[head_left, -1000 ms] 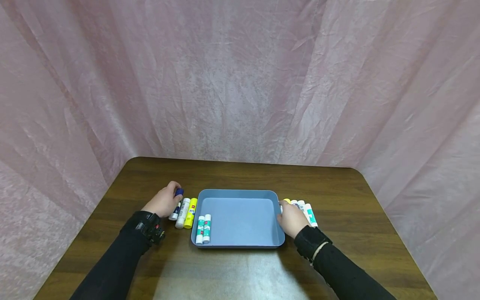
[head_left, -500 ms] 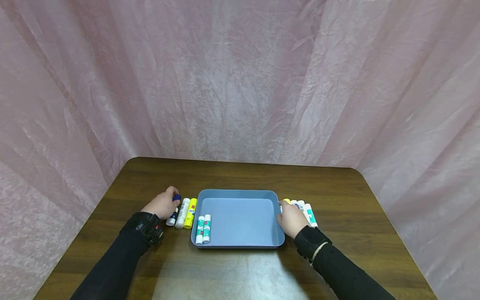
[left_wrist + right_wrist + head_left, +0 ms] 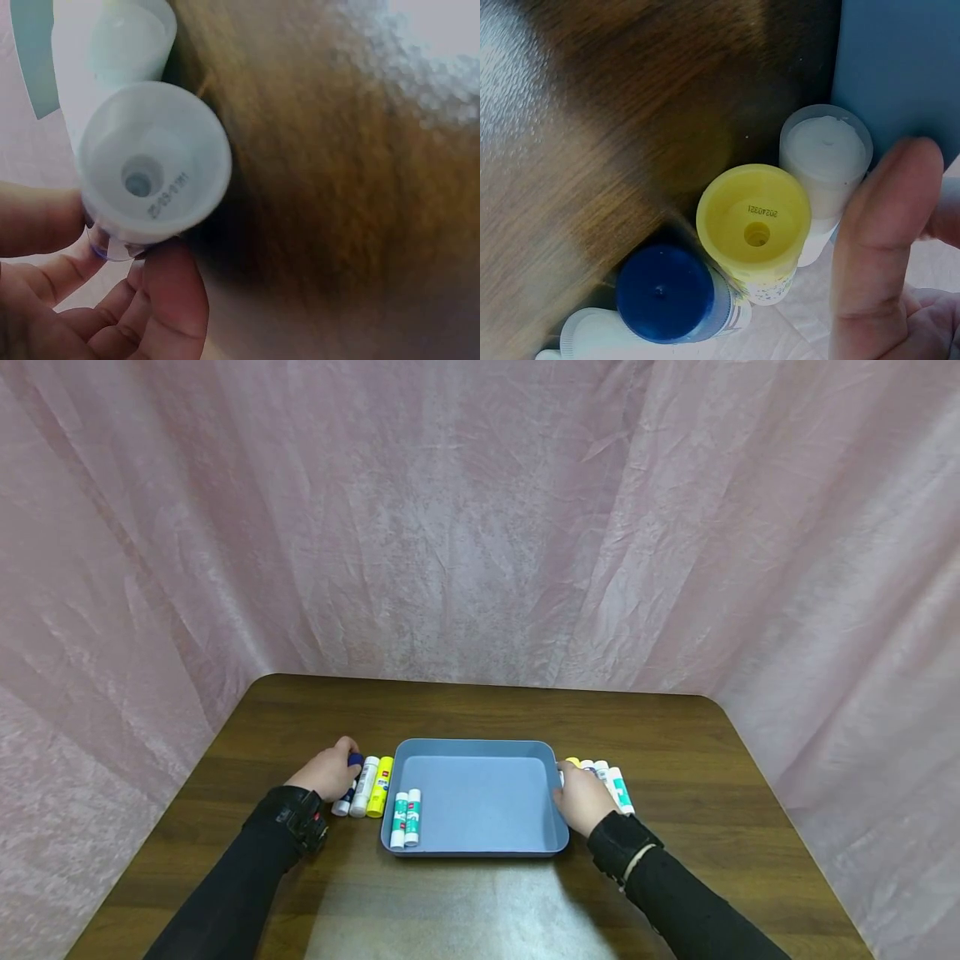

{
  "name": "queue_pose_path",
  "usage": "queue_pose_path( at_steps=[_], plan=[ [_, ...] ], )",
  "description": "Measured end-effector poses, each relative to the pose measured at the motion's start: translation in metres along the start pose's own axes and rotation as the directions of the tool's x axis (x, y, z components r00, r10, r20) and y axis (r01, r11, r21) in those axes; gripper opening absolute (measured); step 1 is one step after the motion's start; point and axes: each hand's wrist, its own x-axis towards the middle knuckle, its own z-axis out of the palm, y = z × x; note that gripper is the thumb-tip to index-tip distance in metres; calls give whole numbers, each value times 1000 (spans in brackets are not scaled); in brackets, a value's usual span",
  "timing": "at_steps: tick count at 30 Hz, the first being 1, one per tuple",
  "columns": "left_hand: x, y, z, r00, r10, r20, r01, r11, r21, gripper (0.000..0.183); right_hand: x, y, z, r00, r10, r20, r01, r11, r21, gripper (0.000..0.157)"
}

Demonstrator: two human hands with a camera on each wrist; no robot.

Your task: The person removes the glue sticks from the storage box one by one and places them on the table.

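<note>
My left hand (image 3: 327, 772) holds a glue stick with a dark blue cap (image 3: 356, 760) at the left end of a short row. In the left wrist view, thumb and fingers grip it just behind its hollow white base (image 3: 161, 161). A white glue stick (image 3: 364, 786) lies right beside it, then a yellow glue stick (image 3: 380, 786) against the tray's left side. My right hand (image 3: 587, 800) grips the right wall of the blue tray (image 3: 487, 847). Two slim green-and-white glue sticks (image 3: 406, 818) lie together in the tray's near-left corner.
Several more glue sticks line up right of the tray, partly hidden by my right hand: a white one (image 3: 826, 150), a yellow one (image 3: 754, 217), one with a blue end (image 3: 665, 292) and a green-and-white one (image 3: 621, 791). A pink curtain (image 3: 480, 527) hangs behind the wooden table (image 3: 480, 708).
My left hand has brought the blue-capped glue stick slightly left and nearer, then back against the white one, lining it up alongside. The tray has shifted a touch left; my right hand looks nearly still.
</note>
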Motion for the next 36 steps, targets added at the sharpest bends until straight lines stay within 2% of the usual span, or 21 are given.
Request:
queue_pose_path(
  at_steps=[16, 36],
  plan=[
    [0, 1, 2, 1000, 8, 9, -8, 1000, -3, 43, 0, 0, 2, 1000, -3, -5, 3, 1000, -7, 44],
    [3, 0, 5, 1000, 27, -13, -27, 1000, 8, 43, -2, -1, 1, 1000, 17, 6, -17, 1000, -9, 45]
  ],
)
